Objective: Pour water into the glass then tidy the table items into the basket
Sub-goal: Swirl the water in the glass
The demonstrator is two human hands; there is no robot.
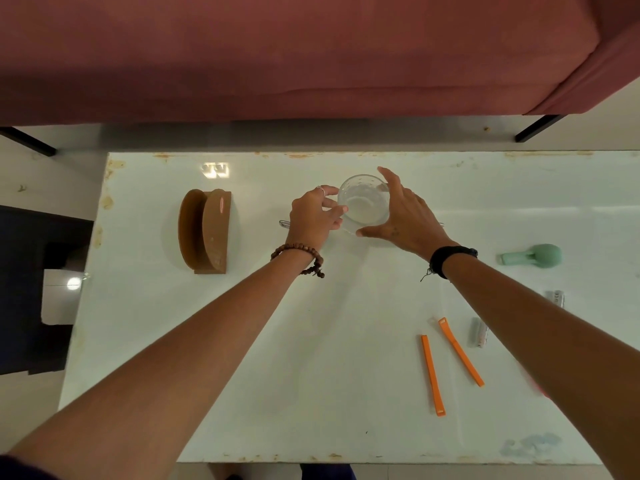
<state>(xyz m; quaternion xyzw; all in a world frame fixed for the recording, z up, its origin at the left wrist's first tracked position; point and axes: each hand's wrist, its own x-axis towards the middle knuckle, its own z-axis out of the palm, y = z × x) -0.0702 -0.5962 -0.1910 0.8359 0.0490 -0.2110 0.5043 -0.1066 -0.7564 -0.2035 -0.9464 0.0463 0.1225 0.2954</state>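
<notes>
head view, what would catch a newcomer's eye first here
Both hands meet at the clear glass near the table's far edge, the left hand touching one side and the right hand spread around the other. Next, two orange strips lie near right, and a brown holder stands at left.

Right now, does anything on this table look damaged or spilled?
No spill shows. The table has rusty, chipped patches along its edges and a bluish smear near its front right corner. The glass stands upright between both hands.
</notes>
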